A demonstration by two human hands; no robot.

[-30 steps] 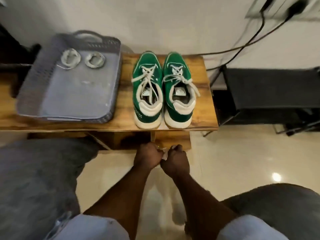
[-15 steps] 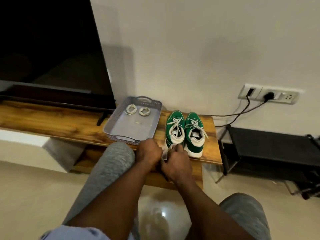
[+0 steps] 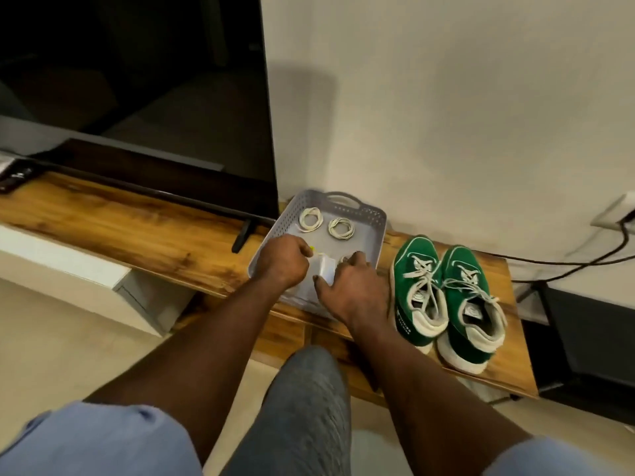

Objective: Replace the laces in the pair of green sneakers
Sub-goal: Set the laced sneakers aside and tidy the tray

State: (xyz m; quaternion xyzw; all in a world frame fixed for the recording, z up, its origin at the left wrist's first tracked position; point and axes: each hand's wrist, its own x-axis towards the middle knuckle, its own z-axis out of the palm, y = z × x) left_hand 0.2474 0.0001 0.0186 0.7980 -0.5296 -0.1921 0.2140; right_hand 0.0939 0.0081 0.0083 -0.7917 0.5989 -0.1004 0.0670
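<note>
Long wooden bench, warm brown grain, set against the wall. Resting directly on it, left to right: television on a dark foot, grey perforated tray, pair of green sneakers side by side, toes toward the wall.

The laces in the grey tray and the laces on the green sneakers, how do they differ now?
The tray laces lie wound in two small separate coils; the sneaker laces are threaded through the eyelets, ends hanging loose. The coils sit at the far end of the tray; the others stay on the green sneakers. Both look off-white.
</note>
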